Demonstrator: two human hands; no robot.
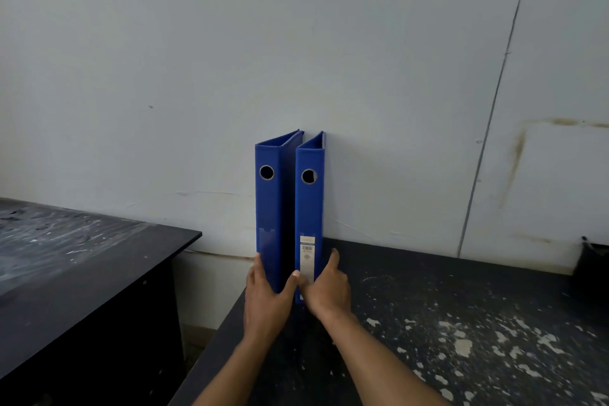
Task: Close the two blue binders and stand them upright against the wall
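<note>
standing side by side at the tabletop's point(428, 323) left corner, both binders are closed and upright, spines facing me, their far edges at the wall point(296, 43). my left hand point(267, 297) wraps the foot of the left binder point(268, 208), fingers on its outer side, thumb reaching to the gap between the two. my right hand point(326, 290) clasps the foot of the right binder point(309, 208), thumb raised along its right side, fingers over the label point(307, 252).
</note>
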